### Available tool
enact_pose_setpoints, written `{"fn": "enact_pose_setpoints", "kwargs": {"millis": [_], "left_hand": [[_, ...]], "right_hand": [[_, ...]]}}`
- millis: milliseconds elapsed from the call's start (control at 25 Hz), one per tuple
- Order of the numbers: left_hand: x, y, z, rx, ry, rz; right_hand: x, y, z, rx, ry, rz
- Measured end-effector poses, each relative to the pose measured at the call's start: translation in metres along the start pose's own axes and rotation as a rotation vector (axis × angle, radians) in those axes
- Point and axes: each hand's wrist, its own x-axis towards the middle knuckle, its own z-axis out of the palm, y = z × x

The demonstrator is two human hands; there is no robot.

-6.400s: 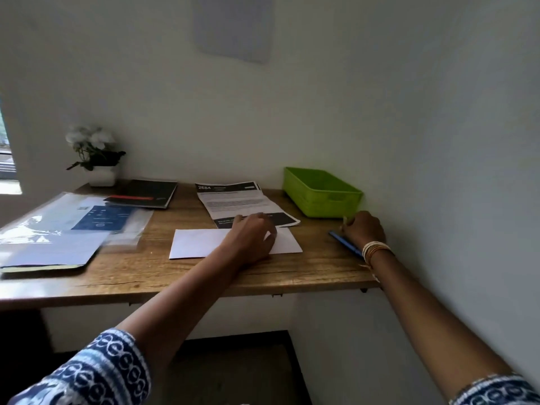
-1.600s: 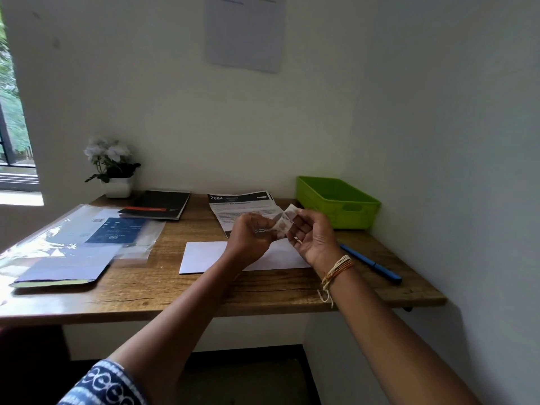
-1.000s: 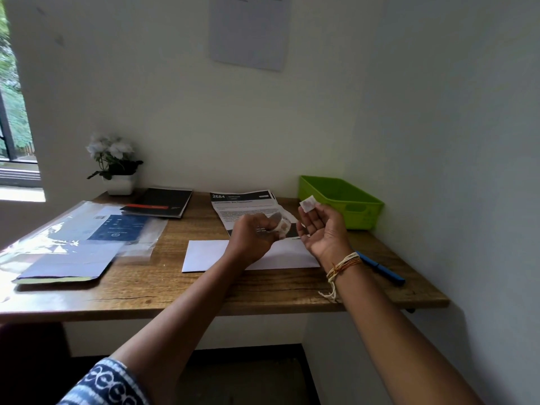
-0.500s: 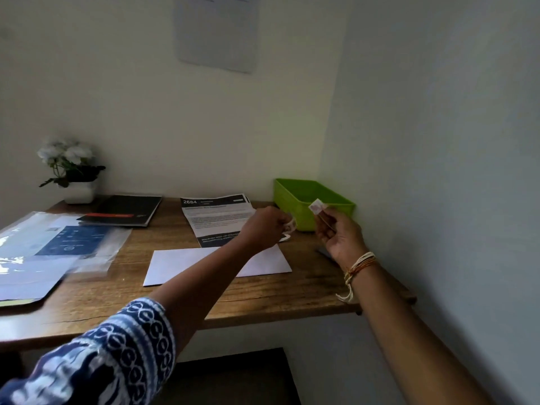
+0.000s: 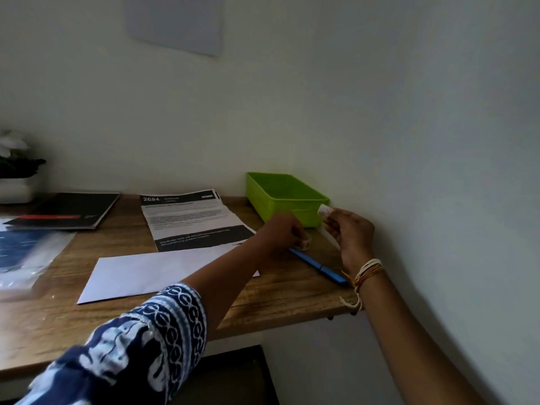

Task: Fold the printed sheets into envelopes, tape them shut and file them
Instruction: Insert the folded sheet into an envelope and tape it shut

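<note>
The right hand (image 5: 349,232) pinched a small white piece of tape (image 5: 323,211) near the green plastic tray (image 5: 285,197). The left hand (image 5: 282,232) curled round a small tape roll (image 5: 304,244), low over the wooden counter (image 5: 277,293). The flat white paper envelope (image 5: 152,273) lay to their left, long side running left to right, nearer the left hand.

Both hands forward — left hand (image 5: 285,232) curled, knuckles up; right hand (image 5: 349,232) raised, fingertips pinched.
</note>
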Motion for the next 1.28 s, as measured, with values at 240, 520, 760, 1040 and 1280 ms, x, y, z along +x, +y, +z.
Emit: {"fn": "enact_pose_setpoints", "kwargs": {"millis": [240,520,760,1040,1280], "left_hand": [[-0.04,-0.015,-0.023,-0.163,0.162,0.0],[-0.107,-0.071,-0.076,0.125,-0.056,-0.258],[-0.129,-0.085,-0.077,0.003,-0.053,-0.3],[-0.119,-0.098,-0.076,0.003,-0.111,-0.346],[-0.116,-0.097,-0.078,-0.022,-0.14,-0.308]], "right_hand": [[-0.01,0.011,0.014,-0.059,-0.093,-0.003],[-0.048,0.036,0.069,-0.391,-0.447,-0.076],[-0.052,0.047,0.072,-0.813,-0.717,-0.282],[-0.046,0.054,0.062,-0.836,-0.819,-0.261],[-0.045,0.057,0.068,-0.829,-0.764,-0.455]]}}
